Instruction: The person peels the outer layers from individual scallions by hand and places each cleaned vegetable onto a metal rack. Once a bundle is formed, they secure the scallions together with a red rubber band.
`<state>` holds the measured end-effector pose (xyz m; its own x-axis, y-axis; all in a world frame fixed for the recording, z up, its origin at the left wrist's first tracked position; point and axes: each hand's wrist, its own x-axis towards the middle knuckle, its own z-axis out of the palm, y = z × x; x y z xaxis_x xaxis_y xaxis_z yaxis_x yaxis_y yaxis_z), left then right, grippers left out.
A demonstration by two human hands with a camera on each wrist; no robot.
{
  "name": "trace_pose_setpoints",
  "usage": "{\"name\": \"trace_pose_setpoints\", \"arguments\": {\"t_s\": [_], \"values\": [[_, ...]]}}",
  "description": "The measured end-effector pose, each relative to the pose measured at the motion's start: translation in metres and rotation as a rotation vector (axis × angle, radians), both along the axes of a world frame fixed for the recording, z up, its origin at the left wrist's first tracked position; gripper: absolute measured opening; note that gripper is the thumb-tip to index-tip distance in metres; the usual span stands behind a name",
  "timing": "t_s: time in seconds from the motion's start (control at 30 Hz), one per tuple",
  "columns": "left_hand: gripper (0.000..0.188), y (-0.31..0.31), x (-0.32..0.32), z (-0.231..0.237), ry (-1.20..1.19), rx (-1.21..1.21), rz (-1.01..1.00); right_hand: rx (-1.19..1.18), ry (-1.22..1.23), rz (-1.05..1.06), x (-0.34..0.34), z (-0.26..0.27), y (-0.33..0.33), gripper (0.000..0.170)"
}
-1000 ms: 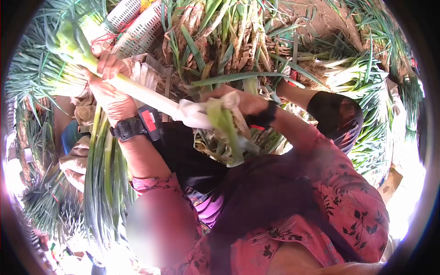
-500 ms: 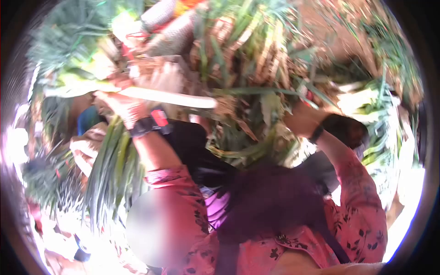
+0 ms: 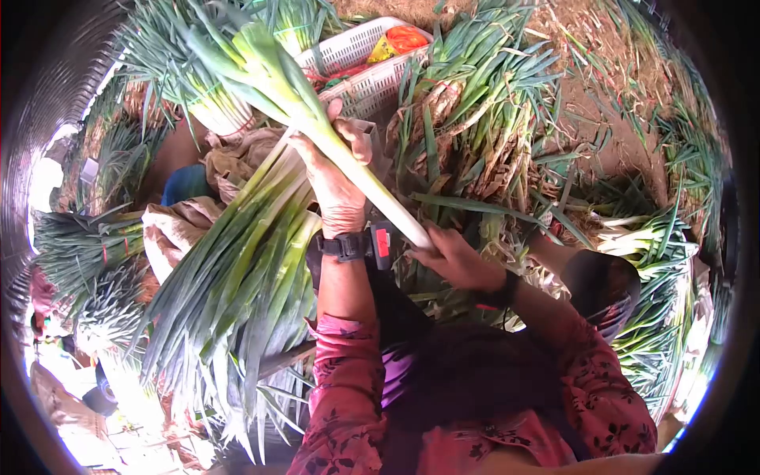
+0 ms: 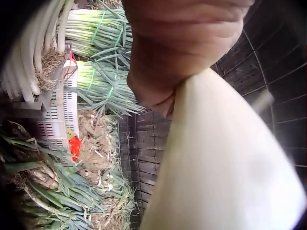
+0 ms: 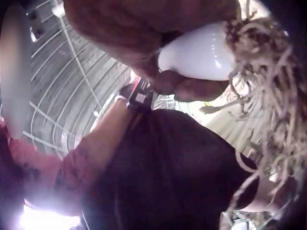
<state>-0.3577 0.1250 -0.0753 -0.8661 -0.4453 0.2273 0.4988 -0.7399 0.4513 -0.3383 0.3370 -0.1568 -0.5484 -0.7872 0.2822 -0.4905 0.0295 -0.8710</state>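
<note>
A long green onion (image 3: 370,188) slants across the middle of the head view, leaves up to the left and white end down to the right. My left hand (image 3: 339,174) grips its stalk where green turns to white. At the lower end, the fingers of my right hand (image 3: 463,260) hold the white base. The right wrist view shows that shiny white base (image 5: 199,52) between thumb and fingers, with shaggy roots (image 5: 268,81) sticking out beyond. In the left wrist view the pale stalk (image 4: 216,158) looms large below the left hand (image 4: 187,43).
A pile of green onions (image 3: 245,277) lies beside my left forearm. Ahead stands a white plastic crate (image 3: 372,91) with an orange-and-yellow packet (image 3: 402,41). Untrimmed onions with dry leaves (image 3: 483,127) lie right of it. More bundles (image 3: 653,277) line the right side.
My right hand tugged at a loose leaf near the base, swung away right with the leaf gone from the stalk, and now holds the root end. The head view has shifted, moving the scene rightward.
</note>
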Motion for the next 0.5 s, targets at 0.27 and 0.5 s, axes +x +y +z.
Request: {"name": "trace_pose_setpoints", "arguments": {"t_s": [0.27,0.5], "values": [[0.058,-0.025,0.022,0.014,-0.052,-0.168,0.146,0.274,-0.156,-0.1,-0.01,0.023,0.013,0.033],[0.063,-0.061,0.107,0.075,-0.15,-0.373,0.623,-0.066,0.677,-0.096,-0.11,0.063,-0.079,0.028]]}}
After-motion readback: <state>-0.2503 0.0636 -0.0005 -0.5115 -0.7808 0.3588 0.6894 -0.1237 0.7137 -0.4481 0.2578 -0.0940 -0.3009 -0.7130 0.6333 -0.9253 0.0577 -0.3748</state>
